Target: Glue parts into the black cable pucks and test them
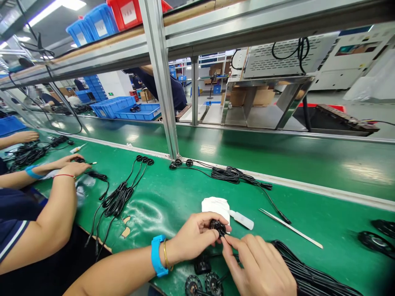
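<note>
My left hand [196, 234], with a blue wrist strap, is closed around a small round black cable head [217, 226]. Thumb and forefinger of my right hand [259, 265] are pinched together at its lower edge; whatever lies between them is too small to make out. Just behind the hands are a white wipe [214, 204] and a small white bottle [243, 220] lying on its side. Below my left hand, several more round black heads [193, 284] rest on the green bench. Black cables [311, 269] run beside my right hand, partly hidden by it.
A thin pale stick [291, 228] lies to the right, with dark round parts [376, 241] farther over. Coiled black cables [228, 174] lie along the back ledge, others [119, 197] to the left. A metal post [160, 82] rises behind. A co-worker's hands [74, 166] work at left.
</note>
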Action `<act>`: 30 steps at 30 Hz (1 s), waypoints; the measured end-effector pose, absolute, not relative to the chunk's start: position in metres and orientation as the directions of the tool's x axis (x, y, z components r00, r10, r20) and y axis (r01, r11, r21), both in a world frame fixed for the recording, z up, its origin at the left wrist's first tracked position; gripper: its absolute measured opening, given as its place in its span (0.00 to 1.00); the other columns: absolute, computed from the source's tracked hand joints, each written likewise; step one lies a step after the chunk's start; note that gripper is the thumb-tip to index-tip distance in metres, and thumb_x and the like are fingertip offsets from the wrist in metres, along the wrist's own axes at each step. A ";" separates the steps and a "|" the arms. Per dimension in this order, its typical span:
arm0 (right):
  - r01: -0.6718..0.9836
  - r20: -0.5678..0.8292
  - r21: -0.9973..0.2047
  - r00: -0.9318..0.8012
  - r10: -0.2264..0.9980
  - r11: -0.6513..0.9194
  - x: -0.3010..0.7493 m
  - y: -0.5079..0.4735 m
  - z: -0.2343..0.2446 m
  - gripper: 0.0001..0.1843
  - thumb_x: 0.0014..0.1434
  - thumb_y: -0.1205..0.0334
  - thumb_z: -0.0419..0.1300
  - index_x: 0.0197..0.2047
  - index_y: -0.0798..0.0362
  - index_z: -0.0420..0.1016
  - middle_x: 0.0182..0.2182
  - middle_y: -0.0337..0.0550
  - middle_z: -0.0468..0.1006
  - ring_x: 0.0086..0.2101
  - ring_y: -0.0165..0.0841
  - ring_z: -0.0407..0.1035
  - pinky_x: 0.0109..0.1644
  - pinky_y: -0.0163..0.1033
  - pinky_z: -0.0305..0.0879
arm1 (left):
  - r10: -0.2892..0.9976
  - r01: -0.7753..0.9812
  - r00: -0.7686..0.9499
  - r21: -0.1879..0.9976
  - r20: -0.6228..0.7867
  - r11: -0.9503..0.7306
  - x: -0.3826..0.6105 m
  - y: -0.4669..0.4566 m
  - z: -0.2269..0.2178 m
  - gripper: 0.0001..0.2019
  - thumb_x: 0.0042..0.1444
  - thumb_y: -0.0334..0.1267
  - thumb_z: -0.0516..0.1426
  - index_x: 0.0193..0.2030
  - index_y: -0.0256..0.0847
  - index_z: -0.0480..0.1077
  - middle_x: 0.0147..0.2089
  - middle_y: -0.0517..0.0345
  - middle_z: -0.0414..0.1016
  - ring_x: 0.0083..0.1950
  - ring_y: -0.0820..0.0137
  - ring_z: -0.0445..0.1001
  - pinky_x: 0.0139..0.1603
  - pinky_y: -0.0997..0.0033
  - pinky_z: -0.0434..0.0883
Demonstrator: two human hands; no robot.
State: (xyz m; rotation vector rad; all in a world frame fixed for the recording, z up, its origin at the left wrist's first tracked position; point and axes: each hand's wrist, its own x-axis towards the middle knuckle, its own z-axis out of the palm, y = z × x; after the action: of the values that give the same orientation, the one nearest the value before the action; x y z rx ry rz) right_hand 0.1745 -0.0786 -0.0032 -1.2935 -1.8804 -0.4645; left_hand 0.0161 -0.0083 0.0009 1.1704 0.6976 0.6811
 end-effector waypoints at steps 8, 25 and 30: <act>0.904 0.771 -0.155 -0.140 0.621 0.397 0.172 -0.079 -0.004 0.06 0.65 0.65 0.62 0.35 0.53 0.71 0.23 0.36 0.65 0.27 0.31 0.57 0.35 0.40 0.52 | 0.800 -0.088 0.586 0.971 -0.129 0.221 0.018 -0.013 0.004 0.15 0.50 0.24 0.54 0.43 0.36 0.74 0.44 0.51 0.80 0.40 0.72 0.75 0.40 0.76 0.69; 0.910 0.757 -0.185 -0.108 0.644 0.370 0.174 -0.079 -0.002 0.07 0.67 0.64 0.60 0.34 0.53 0.71 0.22 0.36 0.65 0.26 0.30 0.58 0.35 0.40 0.52 | 0.830 -0.021 0.547 0.990 -0.105 0.139 0.017 -0.017 0.005 0.15 0.58 0.31 0.56 0.51 0.35 0.76 0.47 0.48 0.80 0.40 0.71 0.74 0.41 0.74 0.72; 0.930 0.737 -0.143 -0.128 0.663 0.338 0.177 -0.080 -0.004 0.08 0.67 0.63 0.59 0.34 0.52 0.71 0.23 0.37 0.65 0.27 0.32 0.59 0.36 0.41 0.53 | 0.807 0.028 0.582 0.994 -0.102 0.106 0.015 -0.020 0.000 0.26 0.54 0.26 0.57 0.62 0.35 0.69 0.53 0.45 0.78 0.44 0.68 0.78 0.45 0.73 0.73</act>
State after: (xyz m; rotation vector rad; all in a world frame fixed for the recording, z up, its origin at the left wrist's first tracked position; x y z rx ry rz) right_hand 0.1768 -0.0799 -0.0038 -1.4012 -1.8696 -0.4609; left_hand 0.0152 -0.0196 -0.0003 1.3582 0.7892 0.6716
